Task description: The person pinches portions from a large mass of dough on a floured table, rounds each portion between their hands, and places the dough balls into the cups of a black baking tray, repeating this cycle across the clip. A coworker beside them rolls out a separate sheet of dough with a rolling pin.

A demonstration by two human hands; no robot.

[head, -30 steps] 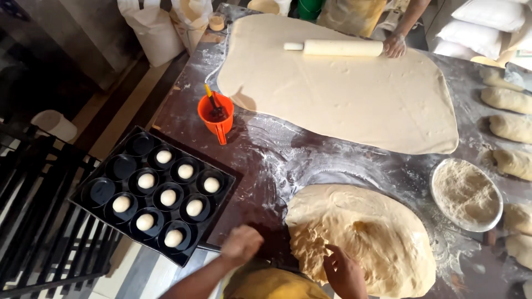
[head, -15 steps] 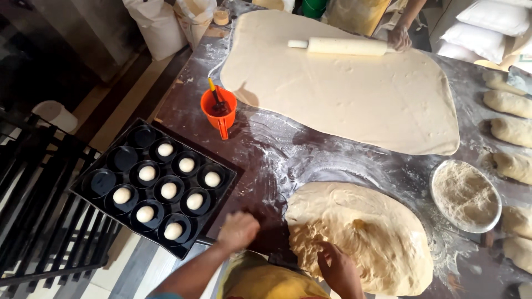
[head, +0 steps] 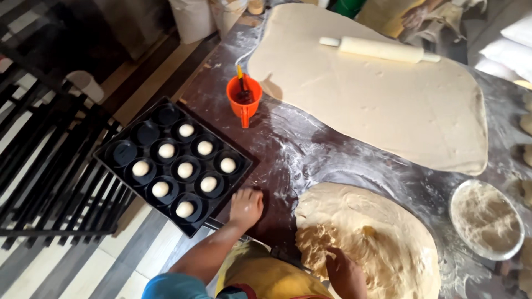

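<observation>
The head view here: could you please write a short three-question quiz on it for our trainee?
1. How many dough balls lie in the black baking tray?
2. True or false: the rolling pin lies on the large dough sheet.
3. What does the right hand touch: A) the orange cup, B) the dough mass, C) the flour dish?

Key: 1. Eight. 2. True. 3. B; the left hand rests on the table.

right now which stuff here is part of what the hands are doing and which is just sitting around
In use:
- left hand, flat on the floured table
- right hand, on the round dough mass
- black baking tray with dough balls

Lying about:
- orange cup
- rolling pin on the rolled dough sheet
- flour dish
</observation>
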